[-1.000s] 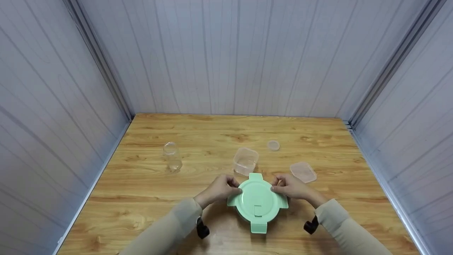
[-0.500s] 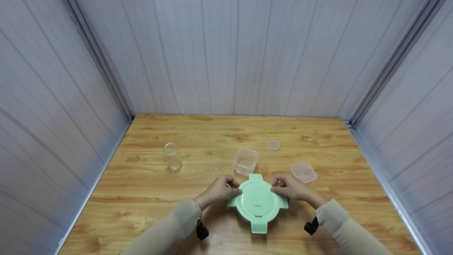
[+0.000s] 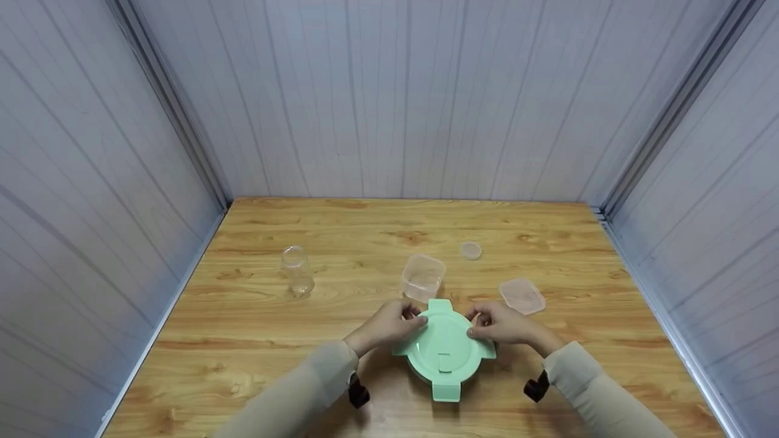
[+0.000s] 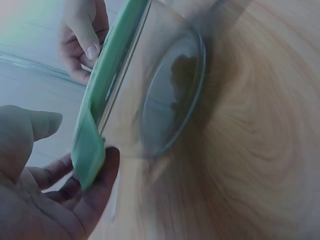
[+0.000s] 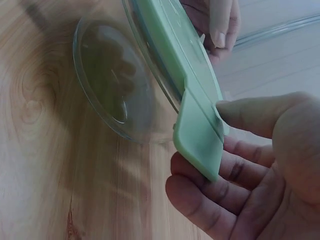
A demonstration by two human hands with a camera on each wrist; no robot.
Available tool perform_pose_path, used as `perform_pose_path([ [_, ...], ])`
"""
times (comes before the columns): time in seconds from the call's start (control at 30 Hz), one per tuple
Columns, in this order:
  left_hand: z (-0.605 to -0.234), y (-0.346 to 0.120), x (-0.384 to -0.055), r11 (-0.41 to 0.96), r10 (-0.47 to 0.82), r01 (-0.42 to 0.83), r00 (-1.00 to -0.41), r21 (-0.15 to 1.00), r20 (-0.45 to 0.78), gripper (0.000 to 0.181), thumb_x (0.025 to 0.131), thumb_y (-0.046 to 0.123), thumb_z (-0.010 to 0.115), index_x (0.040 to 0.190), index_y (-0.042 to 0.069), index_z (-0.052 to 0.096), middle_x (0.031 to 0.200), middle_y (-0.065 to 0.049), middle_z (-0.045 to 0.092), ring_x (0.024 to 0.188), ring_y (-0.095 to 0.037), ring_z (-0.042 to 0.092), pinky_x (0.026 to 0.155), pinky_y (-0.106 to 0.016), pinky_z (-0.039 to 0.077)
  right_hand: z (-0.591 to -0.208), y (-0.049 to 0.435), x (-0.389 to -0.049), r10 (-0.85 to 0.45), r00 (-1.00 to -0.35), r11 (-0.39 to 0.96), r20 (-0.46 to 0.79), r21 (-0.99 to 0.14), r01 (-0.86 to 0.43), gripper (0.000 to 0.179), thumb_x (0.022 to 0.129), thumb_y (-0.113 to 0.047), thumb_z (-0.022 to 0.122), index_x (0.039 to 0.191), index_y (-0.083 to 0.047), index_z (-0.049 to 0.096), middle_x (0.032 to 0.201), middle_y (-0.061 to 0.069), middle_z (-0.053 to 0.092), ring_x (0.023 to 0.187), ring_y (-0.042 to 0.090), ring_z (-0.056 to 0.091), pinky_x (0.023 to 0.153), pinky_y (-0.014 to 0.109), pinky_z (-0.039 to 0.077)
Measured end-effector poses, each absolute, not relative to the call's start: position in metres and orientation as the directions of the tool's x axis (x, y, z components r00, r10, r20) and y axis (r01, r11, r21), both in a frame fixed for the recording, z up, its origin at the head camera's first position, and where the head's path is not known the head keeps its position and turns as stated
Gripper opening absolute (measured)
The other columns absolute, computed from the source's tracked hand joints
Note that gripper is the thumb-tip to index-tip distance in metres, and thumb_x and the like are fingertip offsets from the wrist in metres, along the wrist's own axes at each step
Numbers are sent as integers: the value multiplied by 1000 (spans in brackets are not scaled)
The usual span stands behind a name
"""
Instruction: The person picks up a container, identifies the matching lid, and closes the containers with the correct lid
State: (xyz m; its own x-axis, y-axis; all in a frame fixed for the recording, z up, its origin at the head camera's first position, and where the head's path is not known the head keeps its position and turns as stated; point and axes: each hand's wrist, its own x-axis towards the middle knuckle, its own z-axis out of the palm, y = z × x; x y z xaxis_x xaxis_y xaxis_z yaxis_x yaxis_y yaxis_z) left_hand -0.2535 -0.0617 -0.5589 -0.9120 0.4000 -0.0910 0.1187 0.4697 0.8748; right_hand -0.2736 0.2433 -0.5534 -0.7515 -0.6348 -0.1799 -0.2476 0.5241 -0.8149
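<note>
Wooden tabletop (image 3: 358,258) meets pale walls (image 3: 389,103), right hand (image 3: 500,322) pinching a green lid (image 3: 443,342), left hand (image 3: 391,325) touching it, thumb clear.

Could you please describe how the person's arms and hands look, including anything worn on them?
The left sleeve and right sleeve are long, plain and pale beige-grey, with no visible markings. The left hand and right hand are bare, without gloves. Small dark devices show beneath the left cuff and right cuff; I see no cables.
</note>
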Motion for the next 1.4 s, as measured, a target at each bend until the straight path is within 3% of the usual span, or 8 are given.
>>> perform_pose_path([
  [0.3, -564, -43, -257, 482, 389, 99, -915, 871, -111, 39, 100, 46, 78, 104, 10, 63, 90, 4, 57, 81, -13, 57, 71, -26, 49, -553, 243, -273, -650, -722, 509, -236, -841, -184, 28, 106, -14, 69, 126, 6, 68, 80, -4, 66, 68, 4, 55, 59, 19, 46],
  [0.5, -570, -36, -256, 507, 344, 61, -929, 860, -137, 46, 95, 52, 82, 106, 12, 63, 97, 0, 64, 86, -16, 63, 75, -29, 53, -554, 244, -272, -623, -740, 510, -255, -849, -137, 26, 106, -13, 69, 124, 5, 65, 82, -3, 64, 70, 6, 55, 59, 20, 46],
  [0.67, -575, -33, -257, 530, 305, 61, -944, 846, -123, 48, 94, 55, 83, 99, 12, 60, 90, 2, 58, 82, -15, 60, 73, -29, 51, -556, 245, -270, -625, -745, 508, -232, -846, -162, 29, 107, -16, 69, 125, 5, 67, 80, -3, 66, 68, 6, 58, 60, 23, 50],
  [0.87, -579, -31, -258, 527, 293, 75, -951, 847, -98, 50, 92, 54, 85, 98, 12, 58, 87, 3, 52, 79, -14, 58, 69, -28, 50, -553, 246, -269, -606, -763, 558, -224, -804, -207, 24, 105, -22, 71, 116, -1, 71, 73, -4, 63, 61, 16, 60, 54, 35, 58],
  [1.07, -581, -30, -259, 497, 296, 62, -950, 865, -103, 49, 92, 53, 85, 98, 13, 59, 88, 3, 54, 80, -14, 60, 72, -28, 52, -546, 248, -269, -579, -785, 618, -221, -746, -246, 25, 102, -28, 76, 106, -4, 72, 74, -1, 63, 60, 22, 62, 52, 26, 49],
  [1.4, -580, -30, -257, 466, 300, 35, -946, 884, -121, 48, 92, 51, 86, 102, 11, 61, 91, 1, 60, 80, -13, 65, 70, -26, 56, -543, 250, -267, -480, -829, 698, -286, -697, -164, 33, 96, -38, 83, 88, -9, 71, 65, -6, 58, 57, 9, 52, 51, 23, 44],
])
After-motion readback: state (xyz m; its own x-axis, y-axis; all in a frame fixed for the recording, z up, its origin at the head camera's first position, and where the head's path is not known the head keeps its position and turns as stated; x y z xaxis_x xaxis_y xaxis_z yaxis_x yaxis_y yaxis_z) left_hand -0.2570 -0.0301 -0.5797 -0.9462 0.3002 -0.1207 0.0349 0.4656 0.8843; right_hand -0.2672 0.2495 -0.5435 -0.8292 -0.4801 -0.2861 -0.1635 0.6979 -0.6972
